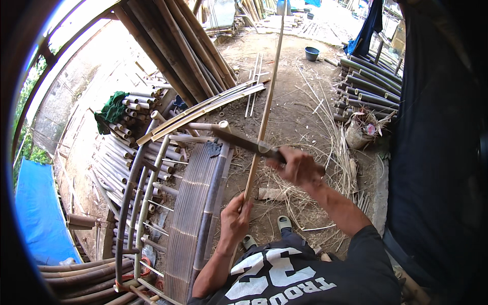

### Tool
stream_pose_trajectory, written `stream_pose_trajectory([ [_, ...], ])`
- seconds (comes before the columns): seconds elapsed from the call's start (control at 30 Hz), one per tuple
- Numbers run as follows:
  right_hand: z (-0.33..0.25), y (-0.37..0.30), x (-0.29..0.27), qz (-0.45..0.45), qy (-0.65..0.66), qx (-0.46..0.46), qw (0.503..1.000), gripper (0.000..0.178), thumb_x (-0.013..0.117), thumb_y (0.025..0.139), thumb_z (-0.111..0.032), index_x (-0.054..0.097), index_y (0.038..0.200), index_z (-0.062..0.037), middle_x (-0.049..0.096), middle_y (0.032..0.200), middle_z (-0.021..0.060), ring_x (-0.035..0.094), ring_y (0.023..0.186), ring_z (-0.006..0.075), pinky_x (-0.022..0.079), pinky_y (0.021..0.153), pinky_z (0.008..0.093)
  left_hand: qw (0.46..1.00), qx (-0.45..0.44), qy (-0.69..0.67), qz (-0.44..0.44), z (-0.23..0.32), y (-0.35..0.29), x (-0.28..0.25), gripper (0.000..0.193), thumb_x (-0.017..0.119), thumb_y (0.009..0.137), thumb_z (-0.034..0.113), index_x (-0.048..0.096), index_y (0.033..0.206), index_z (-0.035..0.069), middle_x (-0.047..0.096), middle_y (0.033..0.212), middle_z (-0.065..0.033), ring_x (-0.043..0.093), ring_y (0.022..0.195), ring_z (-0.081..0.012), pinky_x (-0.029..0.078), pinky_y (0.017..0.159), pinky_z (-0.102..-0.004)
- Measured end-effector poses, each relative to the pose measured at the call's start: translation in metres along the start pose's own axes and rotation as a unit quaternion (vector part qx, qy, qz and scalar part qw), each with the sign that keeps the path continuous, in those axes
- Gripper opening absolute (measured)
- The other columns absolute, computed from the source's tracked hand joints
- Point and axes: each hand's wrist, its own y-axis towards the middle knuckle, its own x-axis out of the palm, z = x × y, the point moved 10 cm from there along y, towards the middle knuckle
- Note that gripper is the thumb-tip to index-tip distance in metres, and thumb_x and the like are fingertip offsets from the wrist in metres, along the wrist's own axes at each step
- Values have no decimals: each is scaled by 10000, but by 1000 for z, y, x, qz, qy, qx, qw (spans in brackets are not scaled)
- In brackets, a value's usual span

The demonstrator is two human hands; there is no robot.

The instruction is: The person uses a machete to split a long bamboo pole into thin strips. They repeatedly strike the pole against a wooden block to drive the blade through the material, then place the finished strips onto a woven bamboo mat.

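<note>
A long, narrow bamboo strip point(271, 89) rises from my lap side and runs away toward the far end of the yard. Near its lower end, my left hand point(235, 219) is closed around it. My right hand point(297, 166) grips the handle of a machete point(236, 140), whose dark blade points left. The blade lies across the strip a little beyond my left hand, at the spot where the two meet. A bamboo bench point(187, 201) with a slatted seat stands just left of my left arm, and a small dark cloth point(214, 148) rests on its far end.
Split bamboo lengths point(203, 108) lie beyond the bench, with thick poles point(173, 46) leaning behind them. Cut poles point(368, 86) are stacked at the right near a black bucket point(311, 53). Thin shavings point(333, 168) litter the dirt floor. A dark sheet point(432, 152) hangs on my right.
</note>
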Motion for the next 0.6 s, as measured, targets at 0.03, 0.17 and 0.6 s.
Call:
stream_pose_trajectory([
  [0.03,30,10,-7,-9,30,62,998,586,417,924,-674,522,770,-118,483,559,-4,486,416,128,455,372,312,1000,-17,6,-20,0,-13,0,271,574,959,98,622,1211,12,573,815,38,460,650,-20,373,544,-185],
  [0.17,69,19,-39,4,-20,75,997,651,331,917,-725,528,768,-122,445,556,-33,411,402,94,393,342,277,1000,-11,7,-17,-8,-57,-10,230,591,930,58,634,1148,-1,531,776,-28,469,677,-87,392,582,-242],
  [0.6,40,17,-49,26,5,-34,999,641,362,926,-697,507,732,-103,472,532,-16,425,382,112,421,334,325,993,37,108,-31,7,-79,-31,234,605,872,-1,645,1103,5,573,755,-77,540,610,-143,438,555,-290],
])
